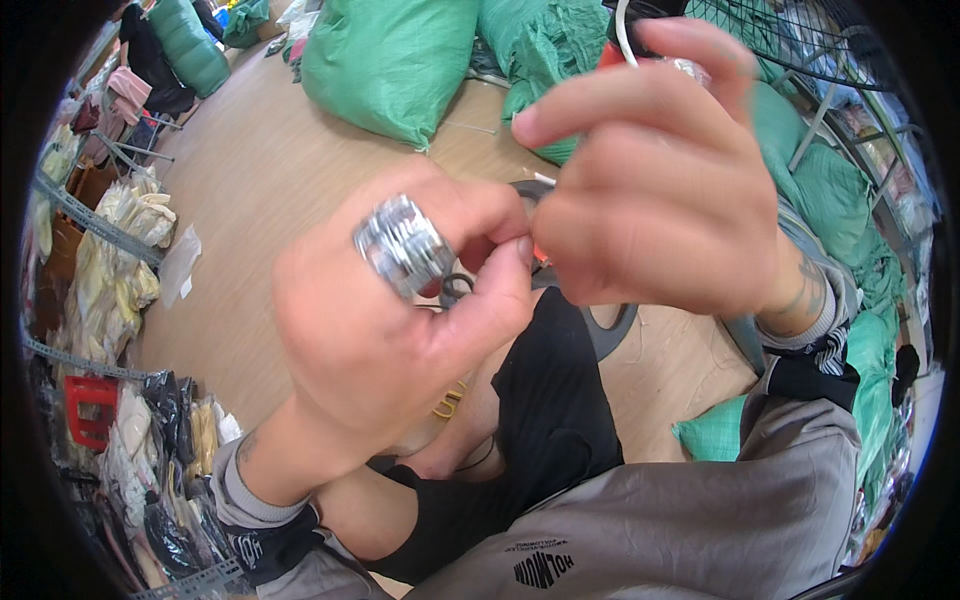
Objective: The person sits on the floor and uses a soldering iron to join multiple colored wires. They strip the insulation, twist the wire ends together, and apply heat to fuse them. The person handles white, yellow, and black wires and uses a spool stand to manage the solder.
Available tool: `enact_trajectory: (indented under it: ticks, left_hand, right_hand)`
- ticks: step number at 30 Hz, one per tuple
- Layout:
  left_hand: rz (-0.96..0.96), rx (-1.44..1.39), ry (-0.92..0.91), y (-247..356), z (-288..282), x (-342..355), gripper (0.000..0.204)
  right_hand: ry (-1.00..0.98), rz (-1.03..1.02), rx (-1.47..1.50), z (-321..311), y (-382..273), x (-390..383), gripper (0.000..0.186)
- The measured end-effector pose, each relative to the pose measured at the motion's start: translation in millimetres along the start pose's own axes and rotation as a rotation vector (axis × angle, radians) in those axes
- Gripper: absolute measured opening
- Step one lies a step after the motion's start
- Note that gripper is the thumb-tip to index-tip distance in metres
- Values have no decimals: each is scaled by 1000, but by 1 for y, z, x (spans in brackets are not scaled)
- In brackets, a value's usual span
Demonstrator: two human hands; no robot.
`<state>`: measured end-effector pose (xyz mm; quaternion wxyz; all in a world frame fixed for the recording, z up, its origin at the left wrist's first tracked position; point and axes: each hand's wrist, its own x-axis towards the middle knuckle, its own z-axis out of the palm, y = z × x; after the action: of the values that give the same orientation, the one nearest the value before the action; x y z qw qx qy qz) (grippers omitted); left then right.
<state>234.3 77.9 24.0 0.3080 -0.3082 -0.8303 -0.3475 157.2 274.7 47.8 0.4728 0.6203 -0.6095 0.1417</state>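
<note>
In front of my chest, my left hand is closed in a pinch, thumb against the curled index finger. A wide, ridged silvery band sits round one of its fingers. My right hand, smeared by motion, touches the left fingertips with its curled fingers, while a finger above them stretches out to the left. A small bit of orange-red shows where the hands meet; what they pinch is too hidden to name. Behind the left thumb is a dark looped thing, partly covered.
Stuffed green sacks stand ahead, and more line the right side. Shelves of bagged goods run along the left, with a red plastic basket. A grey curved rim lies beyond my black-clothed leg. A black wire rack is at upper right.
</note>
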Motion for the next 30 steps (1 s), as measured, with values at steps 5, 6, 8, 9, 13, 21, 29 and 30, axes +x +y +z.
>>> enact_trajectory:
  ticks: [5,6,8,9,13,21,29,30]
  left_hand:
    - [-431,-386,-103,3,-4,1,16]
    - [-210,-198,-52,2,-2,1,17]
    - [155,128,68,-3,2,0,22]
    - [226,144,135,-5,5,0,25]
    - [363,306,108,-4,4,-4,27]
    - [-483,-442,-108,7,1,-2,7]
    - [-452,-614,-136,0,-2,-4,15]
    - [-441,-625,-109,0,-2,-4,15]
  right_hand:
    - [53,-22,-106,6,-12,4,18]
    - [-51,56,-54,0,-9,4,18]
    - [-130,287,212,-7,-6,3,16]
    - [-205,319,317,-10,-4,3,15]
    - [-272,501,558,-15,-1,-2,12]
    - [124,-45,27,13,-8,-3,14]
    - [-75,72,347,-14,12,-5,15]
    - [-74,81,384,-13,15,-6,17]
